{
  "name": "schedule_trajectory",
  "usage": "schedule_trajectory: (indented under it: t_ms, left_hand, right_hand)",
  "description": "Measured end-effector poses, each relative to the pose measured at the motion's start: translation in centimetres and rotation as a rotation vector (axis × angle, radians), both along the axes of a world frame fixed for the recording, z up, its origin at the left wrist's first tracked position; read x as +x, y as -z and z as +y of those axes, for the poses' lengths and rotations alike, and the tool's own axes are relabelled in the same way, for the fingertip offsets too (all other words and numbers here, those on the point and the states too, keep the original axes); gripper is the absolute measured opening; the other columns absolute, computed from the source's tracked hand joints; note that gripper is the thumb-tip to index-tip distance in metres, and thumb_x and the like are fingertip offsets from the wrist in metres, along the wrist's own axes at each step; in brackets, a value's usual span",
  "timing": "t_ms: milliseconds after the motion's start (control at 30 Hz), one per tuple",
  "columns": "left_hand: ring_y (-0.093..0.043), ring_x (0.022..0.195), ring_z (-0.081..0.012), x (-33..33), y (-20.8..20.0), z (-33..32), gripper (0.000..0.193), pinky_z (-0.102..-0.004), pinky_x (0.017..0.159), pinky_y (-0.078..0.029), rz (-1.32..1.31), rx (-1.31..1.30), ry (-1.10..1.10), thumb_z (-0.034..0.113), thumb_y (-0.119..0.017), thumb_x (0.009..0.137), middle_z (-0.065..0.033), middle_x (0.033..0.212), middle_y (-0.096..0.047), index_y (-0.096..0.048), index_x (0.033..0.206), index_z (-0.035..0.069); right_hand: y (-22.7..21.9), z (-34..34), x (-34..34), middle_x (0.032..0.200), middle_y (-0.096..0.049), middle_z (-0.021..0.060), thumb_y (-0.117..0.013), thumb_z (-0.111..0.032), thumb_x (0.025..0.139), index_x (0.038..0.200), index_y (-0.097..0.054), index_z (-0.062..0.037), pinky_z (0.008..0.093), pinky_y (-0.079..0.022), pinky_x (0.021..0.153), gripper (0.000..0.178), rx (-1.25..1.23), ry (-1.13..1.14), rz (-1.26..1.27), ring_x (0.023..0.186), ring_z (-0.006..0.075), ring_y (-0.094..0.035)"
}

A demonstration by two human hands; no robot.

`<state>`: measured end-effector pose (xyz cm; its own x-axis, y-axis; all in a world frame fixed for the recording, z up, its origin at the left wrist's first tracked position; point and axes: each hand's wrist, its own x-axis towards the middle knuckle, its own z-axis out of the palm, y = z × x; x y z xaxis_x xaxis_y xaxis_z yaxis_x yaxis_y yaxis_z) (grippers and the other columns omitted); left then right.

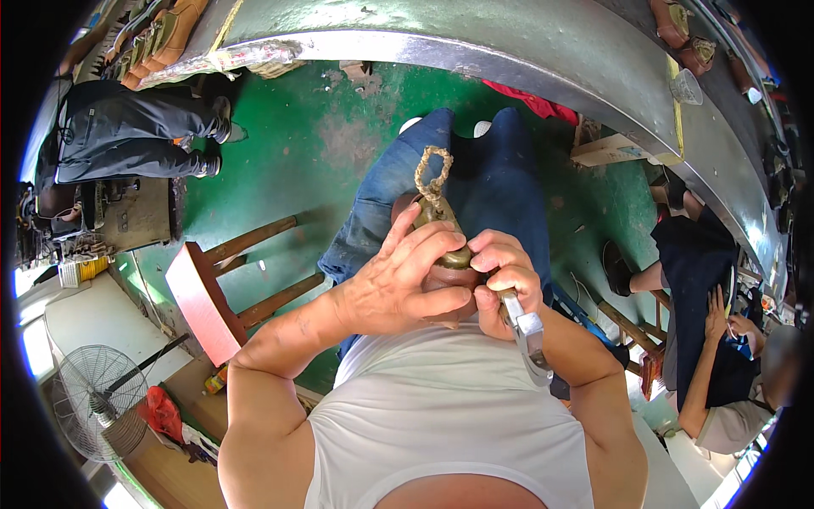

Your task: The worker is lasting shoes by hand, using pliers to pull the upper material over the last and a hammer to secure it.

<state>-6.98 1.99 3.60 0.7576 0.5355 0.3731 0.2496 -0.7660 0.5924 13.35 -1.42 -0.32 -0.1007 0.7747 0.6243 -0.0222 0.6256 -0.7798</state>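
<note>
A brown leather shoe upper [449, 278] sits on an olive-coloured shoe last [438, 217] in front of my belly, above my thighs. From the far end of the last rises a knotted rope loop [433, 174]. My left hand [411, 270] lies over its left side, fingers wrapped across the last and thumb pressed near the leather. My right hand [507, 280] touches the right side with its fingertips. It also grips a metal hand tool [527, 332] with a blocky middle and curved end, pointing back toward me; its other end is hidden in the palm.
A long metal-edged bench [543, 72] curves across the far side, with brown shoes [174, 38] at its left. A wooden stool [208, 297] stands left, near a wire fan [100, 399]. One person's legs [140, 127] show at left; another person [721, 373] sits at right holding dark cloth.
</note>
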Motion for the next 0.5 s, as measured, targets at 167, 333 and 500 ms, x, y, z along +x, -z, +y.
schedule_trajectory:
  t_ms: [167, 333, 500]
  left_hand:
    - [-0.050, 0.120, -0.0384, 0.0, -1.1, 1.5, 0.055, -0.0622, 0.106, -0.033, 0.002, -0.046, 0.049, 0.023, -0.087, 0.066, -0.0170, 0.129, -0.042, -0.057, 0.112, 0.022]
    - [-0.048, 0.123, -0.0408, 0.1, -0.9, 3.1, 0.075, -0.0610, 0.107, -0.033, -0.036, -0.049, 0.068, 0.020, -0.091, 0.060, -0.0181, 0.132, -0.040, -0.049, 0.121, 0.020]
    - [-0.038, 0.135, -0.0462, 0.4, 1.7, 4.5, 0.110, -0.0593, 0.110, -0.032, -0.071, -0.017, -0.073, 0.014, -0.092, 0.059, -0.0248, 0.146, -0.032, -0.025, 0.146, 0.011]
  right_hand:
    - [0.1, 1.0, 0.2, 0.109, -0.058, 0.0183, -0.063, 0.008, 0.083, 0.101, -0.048, -0.0047, 0.0470, -0.049, 0.088, 0.027, -0.040, -0.028, 0.013, 0.101, 0.0364, -0.061]
    - [-3.0, 3.2, 2.2, 0.128, -0.053, 0.0230, -0.085, -0.010, 0.074, 0.101, -0.047, -0.0056, 0.0486, -0.046, 0.095, 0.047, -0.109, -0.200, -0.183, 0.116, 0.0398, -0.055]
    - [-3.9, 5.1, 2.7, 0.135, -0.049, 0.0225, -0.092, -0.009, 0.058, 0.107, -0.045, -0.0076, 0.0491, -0.048, 0.097, 0.068, -0.033, -0.164, -0.361, 0.120, 0.0429, -0.054]
